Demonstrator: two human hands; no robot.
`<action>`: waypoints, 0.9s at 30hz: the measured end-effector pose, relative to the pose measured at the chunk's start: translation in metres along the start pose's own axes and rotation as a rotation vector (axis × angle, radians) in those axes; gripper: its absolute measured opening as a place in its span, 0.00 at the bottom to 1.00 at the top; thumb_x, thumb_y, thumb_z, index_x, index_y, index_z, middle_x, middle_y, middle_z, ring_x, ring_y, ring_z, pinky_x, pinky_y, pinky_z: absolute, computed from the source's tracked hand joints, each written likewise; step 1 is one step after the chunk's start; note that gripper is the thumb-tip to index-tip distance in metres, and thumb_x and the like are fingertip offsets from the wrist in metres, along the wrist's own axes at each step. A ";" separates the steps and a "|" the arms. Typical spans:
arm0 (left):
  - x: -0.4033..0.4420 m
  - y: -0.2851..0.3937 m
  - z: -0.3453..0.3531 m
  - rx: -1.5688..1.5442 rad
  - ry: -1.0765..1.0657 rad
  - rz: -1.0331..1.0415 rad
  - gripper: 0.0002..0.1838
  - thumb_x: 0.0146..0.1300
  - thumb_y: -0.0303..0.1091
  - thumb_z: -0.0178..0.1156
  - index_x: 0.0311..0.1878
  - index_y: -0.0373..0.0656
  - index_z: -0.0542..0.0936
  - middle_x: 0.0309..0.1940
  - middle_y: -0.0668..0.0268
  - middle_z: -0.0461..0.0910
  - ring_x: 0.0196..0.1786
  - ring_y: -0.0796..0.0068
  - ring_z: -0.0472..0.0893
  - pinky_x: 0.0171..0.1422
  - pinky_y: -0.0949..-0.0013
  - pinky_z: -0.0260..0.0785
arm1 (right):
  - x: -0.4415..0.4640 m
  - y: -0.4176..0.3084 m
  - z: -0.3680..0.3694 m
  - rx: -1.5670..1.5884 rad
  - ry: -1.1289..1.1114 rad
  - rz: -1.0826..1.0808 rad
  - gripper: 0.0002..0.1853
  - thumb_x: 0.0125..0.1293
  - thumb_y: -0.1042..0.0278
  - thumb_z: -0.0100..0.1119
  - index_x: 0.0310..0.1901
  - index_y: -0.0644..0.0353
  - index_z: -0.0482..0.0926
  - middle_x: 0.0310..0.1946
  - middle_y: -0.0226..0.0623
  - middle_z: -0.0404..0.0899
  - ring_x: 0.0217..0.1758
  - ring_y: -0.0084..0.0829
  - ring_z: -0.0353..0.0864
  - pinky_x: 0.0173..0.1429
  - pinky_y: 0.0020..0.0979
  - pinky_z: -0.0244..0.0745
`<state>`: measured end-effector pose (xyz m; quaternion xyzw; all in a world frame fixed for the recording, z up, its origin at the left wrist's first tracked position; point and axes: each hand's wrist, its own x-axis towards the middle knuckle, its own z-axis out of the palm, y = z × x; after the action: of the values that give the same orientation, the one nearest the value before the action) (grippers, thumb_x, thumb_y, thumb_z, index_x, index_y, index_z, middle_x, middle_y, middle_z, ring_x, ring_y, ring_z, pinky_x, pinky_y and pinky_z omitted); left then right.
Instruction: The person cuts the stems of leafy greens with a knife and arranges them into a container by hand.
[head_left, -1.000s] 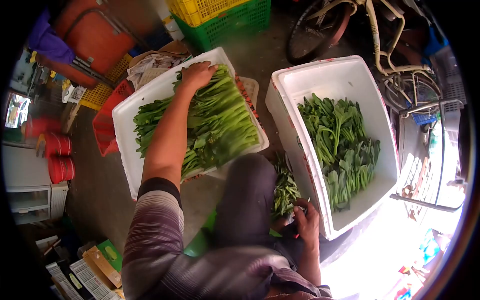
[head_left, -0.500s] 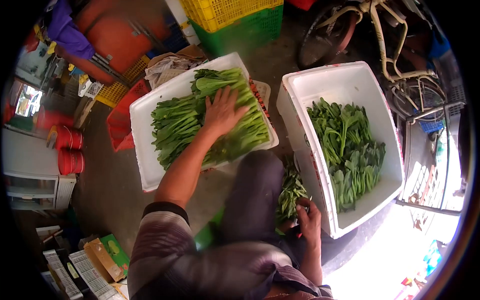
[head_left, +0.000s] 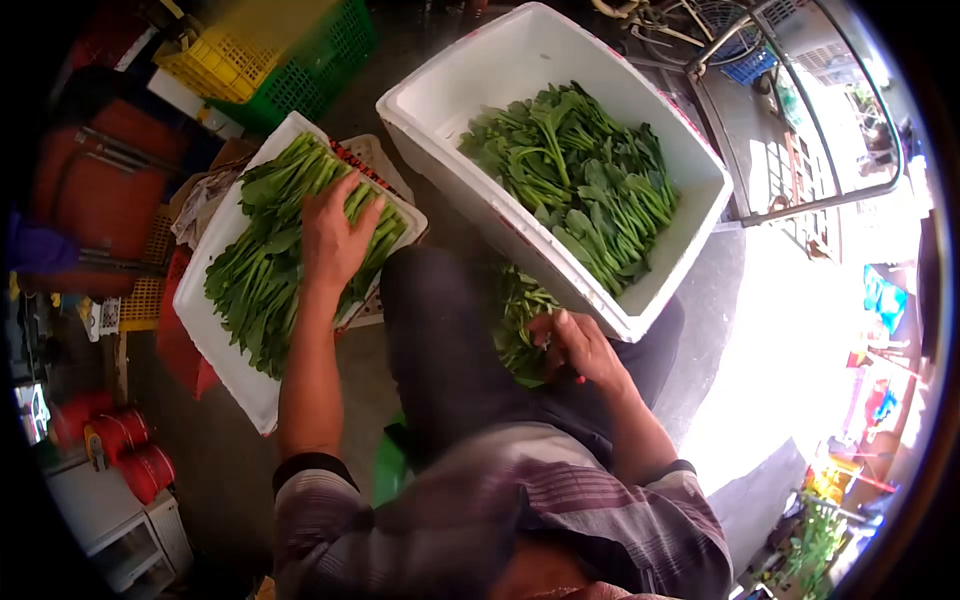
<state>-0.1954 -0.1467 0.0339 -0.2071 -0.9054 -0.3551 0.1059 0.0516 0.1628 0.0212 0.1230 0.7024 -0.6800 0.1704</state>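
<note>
My left hand (head_left: 337, 238) rests on leafy green vegetables (head_left: 262, 225) laid in rows in a shallow white foam box lid (head_left: 190, 290). Its thumb stands apart from the fingers, and the fingertips lie over the stems. My right hand (head_left: 590, 352) is closed near my lap, with a small red bit showing under it; what it grips is too small to name. Beside that hand is a pile of loose leaves and stems (head_left: 520, 320). A deep white foam box (head_left: 450, 170) at the right holds more greens (head_left: 575, 180).
Yellow (head_left: 220, 65) and green crates (head_left: 310, 75) stand at the back left. A red crate (head_left: 180, 335) sits beside the lid. Red buckets (head_left: 145, 470) are at the left. A metal-framed cart (head_left: 800, 205) stands beyond the deep box, at the right.
The view has turned to the right, so everything sits further left. My left hand has gone from lying flat with fingers spread to a narrower shape over the stems. My right hand stays closed.
</note>
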 end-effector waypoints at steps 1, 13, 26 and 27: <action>-0.003 0.016 0.005 -0.044 -0.039 -0.009 0.25 0.70 0.44 0.68 0.63 0.37 0.80 0.57 0.54 0.84 0.59 0.50 0.81 0.72 0.46 0.63 | 0.005 0.012 0.001 -0.031 -0.001 0.036 0.36 0.79 0.35 0.46 0.50 0.67 0.85 0.33 0.34 0.82 0.28 0.22 0.76 0.33 0.27 0.73; -0.035 0.115 0.051 -0.481 -0.148 0.011 0.15 0.68 0.34 0.70 0.54 0.37 0.84 0.46 0.55 0.87 0.49 0.60 0.86 0.51 0.63 0.77 | -0.023 -0.021 -0.002 -0.190 0.062 -0.158 0.09 0.66 0.67 0.67 0.40 0.65 0.84 0.29 0.34 0.82 0.32 0.21 0.78 0.37 0.30 0.73; -0.067 0.112 0.065 -0.505 -0.270 -0.140 0.16 0.68 0.32 0.69 0.56 0.34 0.84 0.47 0.54 0.89 0.51 0.63 0.88 0.55 0.64 0.79 | 0.233 -0.026 -0.093 -1.280 -0.023 -0.005 0.21 0.65 0.53 0.58 0.43 0.63 0.87 0.41 0.53 0.87 0.46 0.54 0.88 0.52 0.48 0.83; -0.070 0.110 0.064 -0.510 -0.265 -0.162 0.16 0.68 0.31 0.69 0.55 0.34 0.84 0.47 0.54 0.89 0.51 0.63 0.88 0.55 0.63 0.78 | 0.241 -0.018 -0.090 -1.264 0.010 0.015 0.21 0.64 0.52 0.57 0.44 0.63 0.87 0.42 0.53 0.87 0.46 0.54 0.88 0.52 0.48 0.83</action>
<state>-0.0867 -0.0513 0.0297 -0.1988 -0.8066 -0.5482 -0.0973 -0.1819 0.2376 -0.0584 0.0066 0.9684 -0.1319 0.2115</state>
